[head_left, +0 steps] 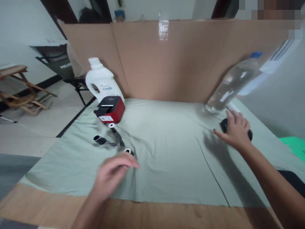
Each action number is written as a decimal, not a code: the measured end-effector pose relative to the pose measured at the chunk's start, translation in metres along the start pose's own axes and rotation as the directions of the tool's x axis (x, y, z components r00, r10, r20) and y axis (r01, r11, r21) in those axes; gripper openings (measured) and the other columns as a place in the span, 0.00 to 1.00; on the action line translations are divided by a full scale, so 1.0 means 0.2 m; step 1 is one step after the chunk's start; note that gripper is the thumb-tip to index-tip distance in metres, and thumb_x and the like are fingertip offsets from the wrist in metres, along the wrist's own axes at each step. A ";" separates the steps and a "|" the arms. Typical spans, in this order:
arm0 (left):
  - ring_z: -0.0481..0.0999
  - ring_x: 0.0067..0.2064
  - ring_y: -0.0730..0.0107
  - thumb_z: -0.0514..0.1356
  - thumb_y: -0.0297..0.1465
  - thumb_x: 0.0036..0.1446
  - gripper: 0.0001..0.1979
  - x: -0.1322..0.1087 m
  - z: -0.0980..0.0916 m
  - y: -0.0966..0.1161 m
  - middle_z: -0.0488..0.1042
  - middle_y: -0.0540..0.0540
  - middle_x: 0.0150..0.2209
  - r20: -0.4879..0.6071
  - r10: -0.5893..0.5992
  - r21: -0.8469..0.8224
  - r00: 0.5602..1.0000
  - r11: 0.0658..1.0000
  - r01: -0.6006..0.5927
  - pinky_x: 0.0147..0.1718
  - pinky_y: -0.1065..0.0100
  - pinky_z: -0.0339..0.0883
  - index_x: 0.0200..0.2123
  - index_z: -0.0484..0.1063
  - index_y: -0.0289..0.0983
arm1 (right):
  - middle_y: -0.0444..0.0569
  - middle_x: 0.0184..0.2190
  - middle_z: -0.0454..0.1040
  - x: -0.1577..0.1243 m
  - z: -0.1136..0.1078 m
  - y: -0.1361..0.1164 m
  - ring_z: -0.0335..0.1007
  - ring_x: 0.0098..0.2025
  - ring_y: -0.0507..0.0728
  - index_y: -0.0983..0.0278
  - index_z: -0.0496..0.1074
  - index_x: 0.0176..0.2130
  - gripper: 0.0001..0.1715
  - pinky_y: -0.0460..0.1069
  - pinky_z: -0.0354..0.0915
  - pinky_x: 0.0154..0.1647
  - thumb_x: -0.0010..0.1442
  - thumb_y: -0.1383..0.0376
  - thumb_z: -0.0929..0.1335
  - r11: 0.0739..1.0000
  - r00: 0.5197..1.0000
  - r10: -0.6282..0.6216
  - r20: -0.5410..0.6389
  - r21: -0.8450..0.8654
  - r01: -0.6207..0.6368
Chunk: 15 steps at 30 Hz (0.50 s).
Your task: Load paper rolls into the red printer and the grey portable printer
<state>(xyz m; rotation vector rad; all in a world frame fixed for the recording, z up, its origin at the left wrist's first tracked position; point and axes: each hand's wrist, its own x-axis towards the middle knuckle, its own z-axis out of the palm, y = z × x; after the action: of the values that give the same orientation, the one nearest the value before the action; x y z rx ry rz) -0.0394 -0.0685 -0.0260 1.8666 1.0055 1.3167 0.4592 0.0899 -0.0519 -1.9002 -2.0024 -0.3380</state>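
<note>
Largest before us is the cardboard screen (166,63), which stands folded along the far edge of the counter (166,213). A pale green cloth (166,143) covers most of the wooden top.

At the right a clear plastic bottle (228,86) leans steeply. Its base is on the cloth and its blue cap points up and to the right (it is blurred, so we cannot tell how full it is or what props it). At the left a white jug (101,79) stands upright with its cap on. Its walls are opaque, so what it holds is hidden. Just in front of the jug sits a red and black label printer (111,109).

Our right hand (235,130) lies near the bottle's base, on a black object (249,135). The fingers are spread flat over it rather than clenched. Only the object's two ends show, so its long axis seems to run left to right.

Our left hand (114,175) hovers low over the cloth, fingers loosely curled and holding nothing. It is just short of a small roll (128,151), which shows its white end. Two more rolls (113,127) lie beyond, joined by dark strips.
</note>
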 end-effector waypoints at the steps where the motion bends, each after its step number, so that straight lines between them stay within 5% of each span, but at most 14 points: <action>1: 0.79 0.39 0.61 0.57 0.24 0.62 0.11 0.05 -0.13 0.00 0.81 0.47 0.33 -0.223 0.010 -0.026 0.975 1.000 -0.017 0.44 0.56 0.73 0.38 0.78 0.43 | 0.72 0.72 0.48 0.00 0.02 -0.13 0.40 0.74 0.80 0.67 0.46 0.74 0.55 0.74 0.46 0.67 0.61 0.47 0.69 0.993 0.994 -0.104 -0.029 0.055 0.105; 3: 0.76 0.35 0.66 0.60 0.23 0.55 0.06 0.19 -0.40 -0.05 0.77 0.50 0.29 -0.625 -0.040 -0.077 0.780 0.997 -0.010 0.38 0.63 0.71 0.33 0.75 0.39 | 0.69 0.71 0.51 0.03 0.09 -0.43 0.45 0.73 0.77 0.66 0.48 0.73 0.55 0.73 0.48 0.68 0.59 0.48 0.70 0.930 0.956 -0.289 -0.052 0.221 0.293; 4: 0.75 0.35 0.68 0.60 0.22 0.51 0.05 0.28 -0.53 -0.11 0.75 0.51 0.29 -0.735 -0.104 -0.108 0.670 0.993 0.036 0.35 0.67 0.68 0.31 0.72 0.37 | 0.68 0.70 0.53 0.05 0.14 -0.60 0.48 0.72 0.75 0.67 0.49 0.73 0.53 0.71 0.49 0.69 0.59 0.49 0.70 0.879 0.933 -0.355 -0.058 0.318 0.354; 5: 0.73 0.35 0.70 0.60 0.23 0.50 0.05 0.37 -0.64 -0.18 0.74 0.52 0.29 -0.806 -0.177 -0.128 0.565 0.984 0.124 0.33 0.70 0.66 0.32 0.69 0.36 | 0.68 0.70 0.55 0.08 0.20 -0.78 0.50 0.72 0.73 0.67 0.51 0.72 0.52 0.69 0.50 0.70 0.59 0.51 0.70 0.825 0.917 -0.396 -0.049 0.420 0.378; 8: 0.68 0.34 0.75 0.57 0.24 0.58 0.03 0.64 -0.86 -0.45 0.71 0.55 0.29 -0.811 -0.438 -0.231 0.389 0.849 0.475 0.35 0.73 0.61 0.36 0.65 0.35 | 0.68 0.69 0.58 0.20 0.39 -1.33 0.53 0.71 0.71 0.70 0.57 0.70 0.47 0.66 0.50 0.72 0.59 0.56 0.70 0.655 0.894 -0.447 0.025 0.690 0.308; 12: 0.66 0.32 0.73 0.57 0.22 0.61 0.05 0.80 -0.91 -0.73 0.67 0.56 0.23 -0.663 -0.656 -0.347 0.362 0.697 0.627 0.40 0.67 0.63 0.33 0.63 0.34 | 0.62 0.70 0.58 0.34 0.59 -1.96 0.51 0.73 0.68 0.70 0.58 0.70 0.47 0.62 0.48 0.74 0.59 0.57 0.72 0.437 0.860 -0.490 0.141 0.894 0.102; 15: 0.67 0.33 0.72 0.55 0.22 0.64 0.05 0.82 -0.90 -0.81 0.67 0.55 0.23 -0.596 -0.705 -0.374 0.384 0.668 0.644 0.40 0.65 0.65 0.34 0.63 0.33 | 0.58 0.69 0.62 0.41 0.65 -2.27 0.56 0.71 0.67 0.68 0.57 0.70 0.50 0.62 0.50 0.73 0.57 0.57 0.74 0.280 0.834 -0.540 0.112 0.959 0.052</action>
<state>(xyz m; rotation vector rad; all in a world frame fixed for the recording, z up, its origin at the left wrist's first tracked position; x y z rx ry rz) -0.2130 0.1666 -0.0309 0.6012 1.8260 1.4785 -0.0073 0.1874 -0.1038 -0.7937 -2.0286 1.0910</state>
